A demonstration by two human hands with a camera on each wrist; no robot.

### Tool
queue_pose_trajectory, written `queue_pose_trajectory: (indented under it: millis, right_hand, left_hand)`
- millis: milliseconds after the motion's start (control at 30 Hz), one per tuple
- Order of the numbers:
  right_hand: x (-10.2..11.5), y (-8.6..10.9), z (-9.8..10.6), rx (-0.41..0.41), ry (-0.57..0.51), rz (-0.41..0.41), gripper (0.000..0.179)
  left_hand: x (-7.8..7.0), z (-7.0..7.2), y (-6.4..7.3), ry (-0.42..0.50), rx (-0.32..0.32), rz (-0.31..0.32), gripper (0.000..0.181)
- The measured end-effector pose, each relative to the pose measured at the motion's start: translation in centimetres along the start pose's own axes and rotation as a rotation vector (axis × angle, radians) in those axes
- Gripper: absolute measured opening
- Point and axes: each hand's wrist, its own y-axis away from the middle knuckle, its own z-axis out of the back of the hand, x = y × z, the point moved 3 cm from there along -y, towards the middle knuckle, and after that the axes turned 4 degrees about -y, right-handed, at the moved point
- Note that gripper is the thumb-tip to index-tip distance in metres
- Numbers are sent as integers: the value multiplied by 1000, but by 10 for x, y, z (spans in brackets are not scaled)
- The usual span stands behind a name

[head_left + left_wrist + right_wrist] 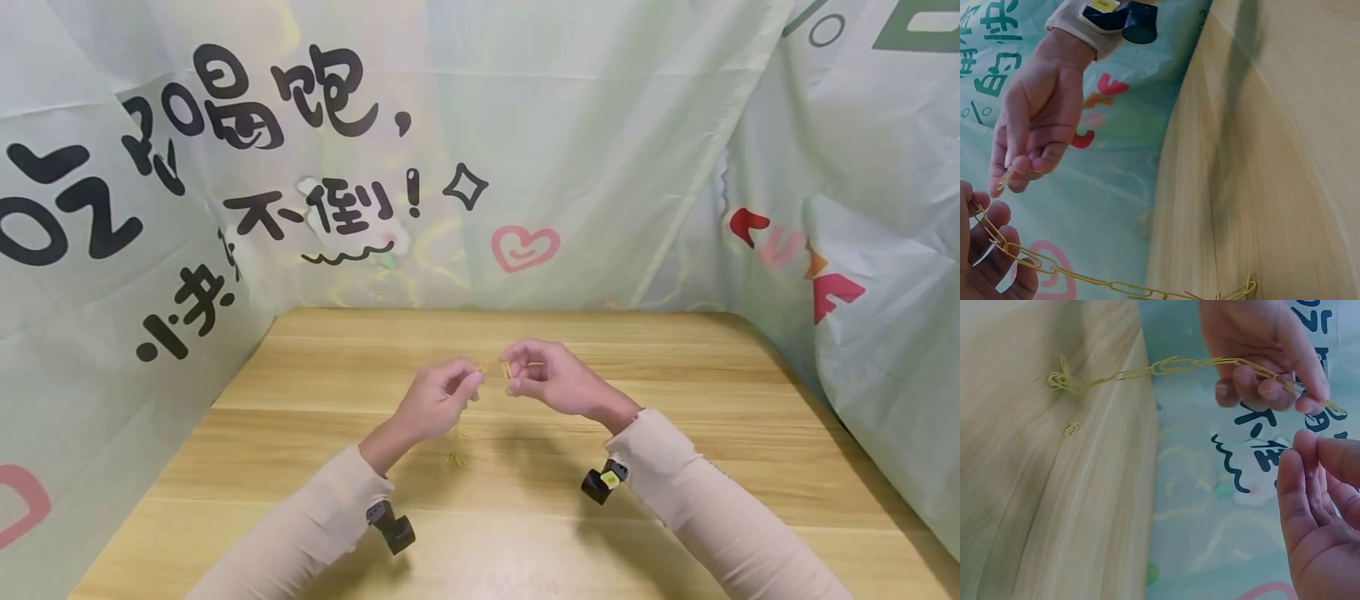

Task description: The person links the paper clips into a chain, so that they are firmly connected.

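Observation:
My left hand pinches the top end of a chain of linked gold paper clips between thumb and forefinger. The chain drops past the curled fingers to the table, where its lower part lies bunched in a small heap. One end clip pokes out beyond the left fingertips. Opposite, at about the same height, my right hand holds a single gold paper clip between thumb and fingers. A short gap separates the two hands. In the right wrist view the right fingertips hide that clip.
A loose paper clip lies on the wooden table near the heap. Printed cloth hangs behind the table and along both sides. Each sleeve carries a small black camera at the wrist.

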Motion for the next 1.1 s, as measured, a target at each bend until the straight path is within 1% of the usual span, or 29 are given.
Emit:
queue_pose_trajectory:
  millis: [67, 300, 433, 733, 933, 1100]
  right_hand:
    - [3, 0, 0, -1, -18, -3, 33]
    - [11, 1, -1, 5, -67, -1, 34]
    - [14, 2, -1, 10, -85, -18, 35]
    - [13, 3, -4, 27, -112, -37, 35]
    - [12, 4, -5, 40, -142, -47, 36]
    - [10, 4, -6, 57, -167, -70, 37]
  left_hand:
    - [0, -1, 0, -20, 4, -25, 15]
    - [-2, -3, -2, -99, 6, -147, 15]
    - [-3, -4, -3, -136, 3, -197, 14]
    - [-6, -5, -3, -167, -3, -246, 14]
    - [-6, -6, -3, -186, -42, -286, 14]
    - [-7, -6, -3, -207, -69, -289, 15]
